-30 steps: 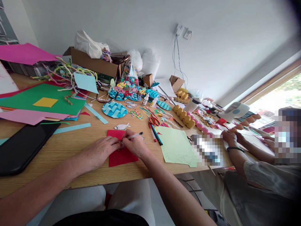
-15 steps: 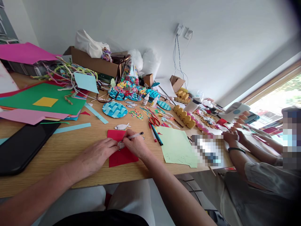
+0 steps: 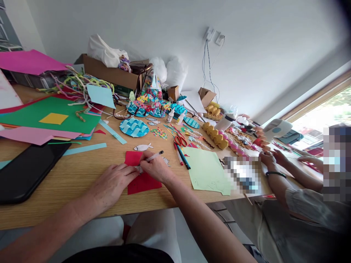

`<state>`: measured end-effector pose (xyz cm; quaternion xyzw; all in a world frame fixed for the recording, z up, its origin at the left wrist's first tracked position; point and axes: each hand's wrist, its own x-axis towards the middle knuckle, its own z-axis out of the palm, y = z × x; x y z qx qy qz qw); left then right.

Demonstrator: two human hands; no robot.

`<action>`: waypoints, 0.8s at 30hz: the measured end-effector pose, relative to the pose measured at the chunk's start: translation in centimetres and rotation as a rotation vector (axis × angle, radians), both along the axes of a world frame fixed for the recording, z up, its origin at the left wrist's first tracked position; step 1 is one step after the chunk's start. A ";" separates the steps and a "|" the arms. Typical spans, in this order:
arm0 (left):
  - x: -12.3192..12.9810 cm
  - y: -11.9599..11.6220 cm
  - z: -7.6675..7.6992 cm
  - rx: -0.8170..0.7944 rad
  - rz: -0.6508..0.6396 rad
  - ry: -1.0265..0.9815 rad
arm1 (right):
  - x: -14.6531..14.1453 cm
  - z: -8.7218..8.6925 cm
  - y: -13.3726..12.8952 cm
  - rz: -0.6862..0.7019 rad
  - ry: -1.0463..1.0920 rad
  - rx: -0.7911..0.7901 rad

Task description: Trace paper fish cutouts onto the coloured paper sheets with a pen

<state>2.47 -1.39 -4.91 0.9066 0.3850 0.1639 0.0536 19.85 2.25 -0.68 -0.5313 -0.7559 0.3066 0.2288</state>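
Observation:
My right hand [image 3: 155, 167] is closed round a pen [image 3: 155, 156] with a pale barrel and a dark end, its tip hidden by my fingers. Beneath it lies a piece of red paper [image 3: 146, 184]. A small white fish cut-out [image 3: 139, 169] rests on that paper, mostly covered by both hands. My left hand [image 3: 113, 182] lies flat, fingers stretched out, with its fingertips on the cut-out's left side. Just above the red paper is a second white fish cut-out [image 3: 143, 147]. Another small cut-out [image 3: 166, 162] shows beside my right hand.
A light green sheet [image 3: 207, 170], markers [image 3: 182, 156] and red-handled scissors [image 3: 180, 141] lie to the right. A black phone-like slab [image 3: 30, 173] and stacked coloured paper [image 3: 79, 118] are on the left. Glue bottles [image 3: 170, 115] stand behind. A co-worker's hands [image 3: 270, 159] are at far right.
My right hand and the pen have shifted slightly left, uncovering more of the small cut-out on the right. My left hand stays nearly in place. The co-worker's hands have moved a little.

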 end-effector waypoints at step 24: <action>-0.1 -0.9 -0.5 0.040 0.030 0.010 | -1.7 0.3 0.0 0.119 0.124 -0.052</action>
